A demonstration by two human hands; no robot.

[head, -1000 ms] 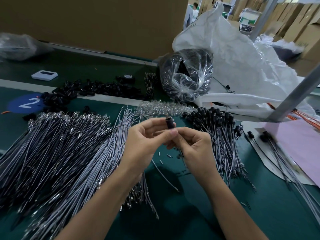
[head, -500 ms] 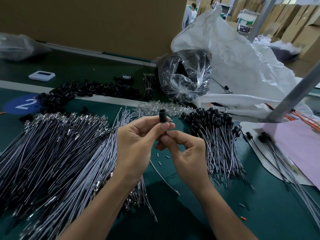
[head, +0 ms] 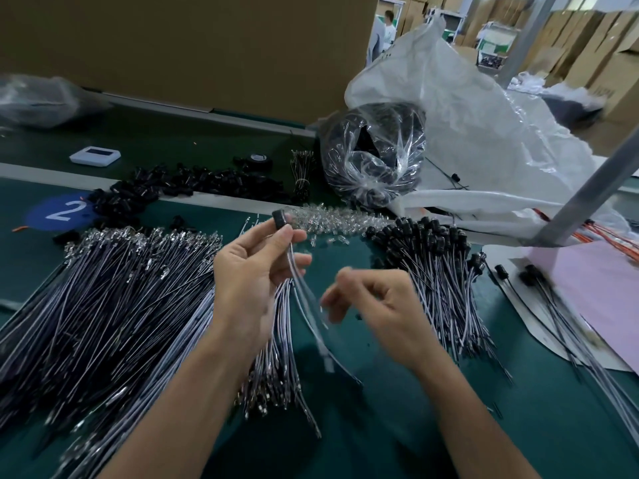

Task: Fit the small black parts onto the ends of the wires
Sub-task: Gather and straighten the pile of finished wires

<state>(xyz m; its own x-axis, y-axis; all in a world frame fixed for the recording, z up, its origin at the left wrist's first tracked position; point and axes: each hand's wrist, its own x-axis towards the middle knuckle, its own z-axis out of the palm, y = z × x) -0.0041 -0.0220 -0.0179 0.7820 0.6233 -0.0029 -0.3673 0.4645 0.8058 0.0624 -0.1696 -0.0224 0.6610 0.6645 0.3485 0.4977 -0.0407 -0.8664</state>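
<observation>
Small black cylindrical part [head: 279, 218] is held up over the middle of the dark green work surface [head: 449, 426], and I see a thin grey wire [head: 304, 299] hanging down from it. A broad heap of grey wires with metal terminals [head: 103, 305] covers the left side of the surface. A bundle of wires already capped in black [head: 432, 264] lies toward the right edge, beside a pink paper sheet [head: 605, 288]. Along the far edge I make out a row of loose black parts [head: 193, 183], a scatter of clear little pieces [head: 339, 219], a clear plastic bag of black parts [head: 373, 157], a crumpled white sack [head: 484, 133], a blue round label marked 2 [head: 58, 212] and a small white device [head: 95, 155]. A brown cardboard wall [head: 190, 46] stands behind, with stacked cardboard boxes [head: 587, 39] across the room. The left hand [head: 254, 271] is raised, palm toward me, pinching the part between thumb and forefinger. The right hand [head: 377, 305] hangs lower with curled fingers close beside the wire. It is blurred, so I cannot tell whether it grips anything.
</observation>
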